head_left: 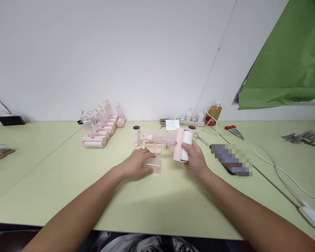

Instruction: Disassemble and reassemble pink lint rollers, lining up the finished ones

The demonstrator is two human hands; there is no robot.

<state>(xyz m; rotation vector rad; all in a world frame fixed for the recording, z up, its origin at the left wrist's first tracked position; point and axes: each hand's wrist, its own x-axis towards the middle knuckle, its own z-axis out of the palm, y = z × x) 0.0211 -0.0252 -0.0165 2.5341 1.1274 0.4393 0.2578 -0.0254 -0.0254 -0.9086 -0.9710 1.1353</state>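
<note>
My right hand (196,159) is closed round the head of a pink lint roller (177,145), its thumb on the white paper roll. The roller's see-through handle points left and ends in a heart-shaped loop. My left hand (138,162) has its thumb and fingers on either side of a clear plastic cover (154,164) on the table. Behind my hands lie loose pink parts: small round caps (157,151) and a long pink shell (153,144), partly hidden by the roller handle. Two white paper rolls stand there, one left (136,131) and one right (191,128).
Several pink lint rollers (96,140) stand in a row at back left. A power strip (191,122) with chargers and a drink bottle (215,112) are by the wall. Right lie a blurred-out phone (227,169), red-handled snips (235,130) and white cables (283,175).
</note>
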